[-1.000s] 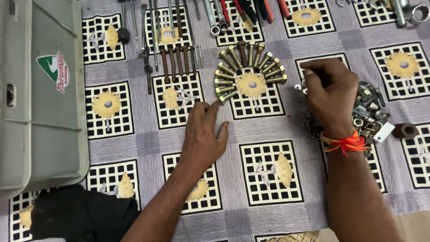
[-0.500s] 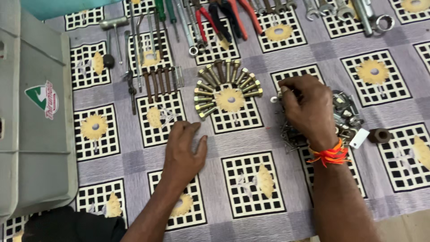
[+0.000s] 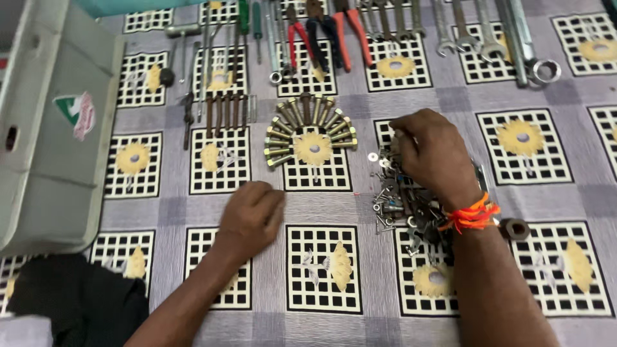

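My right hand (image 3: 432,154) pinches into the screw pile (image 3: 402,205) beneath it, grip contents unclear; left hand (image 3: 250,215) loosely curled, empty. Risk: knocking the bolt fan (image 3: 308,132) just left.

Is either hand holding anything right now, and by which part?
Left hand rests empty on the cloth. Right hand digs into the hardware pile; any grip is hidden.
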